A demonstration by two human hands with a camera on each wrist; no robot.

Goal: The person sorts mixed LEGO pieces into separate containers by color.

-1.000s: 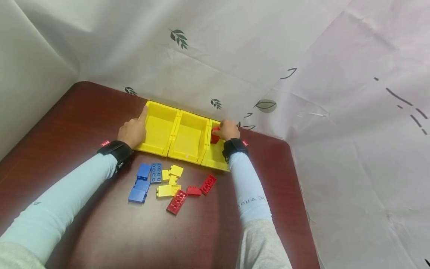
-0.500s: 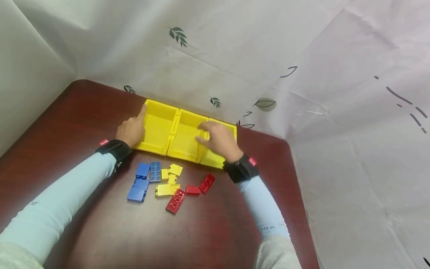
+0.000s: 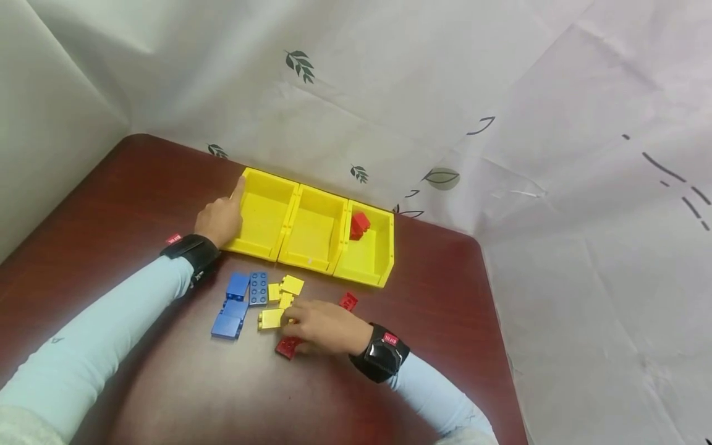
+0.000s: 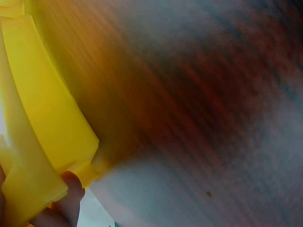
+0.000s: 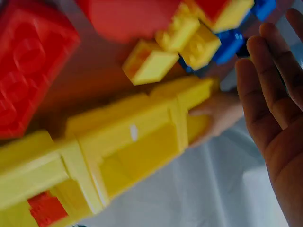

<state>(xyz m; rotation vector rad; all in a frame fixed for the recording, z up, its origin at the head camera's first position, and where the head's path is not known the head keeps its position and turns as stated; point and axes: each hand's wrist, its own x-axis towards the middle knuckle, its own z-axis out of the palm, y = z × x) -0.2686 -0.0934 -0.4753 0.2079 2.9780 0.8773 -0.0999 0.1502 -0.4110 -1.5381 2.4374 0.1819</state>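
Note:
My left hand (image 3: pixel 219 221) grips the left wall of the yellow three-compartment bin (image 3: pixel 364 272), index finger along the rim. In the left wrist view a fingertip (image 4: pixel 72 184) wraps the corner of the bin. My right hand (image 3: pixel 328 326) is low over the table with its fingers over a dark red toy brick (image 3: pixel 286 347), partly covering it. The right wrist view shows those fingers (image 5: pixel 258 90) fairly straight, with nothing between them. Red bricks (image 3: pixel 359 225) lie in the bin's right compartment; the middle and left compartments hold no bricks.
Blue bricks (image 3: pixel 229 324) lie at the left of the pile, beside several yellow bricks (image 3: pixel 271 319). Another red brick (image 3: pixel 348 301) shows behind the right hand. A pale patterned sheet (image 3: pixel 389 111) hangs behind the brown table (image 3: pixel 194 389).
The right hand has left the right compartment, where red bricks now show, and moved back toward the front to the dark red brick on the table. The left hand stays at the bin.

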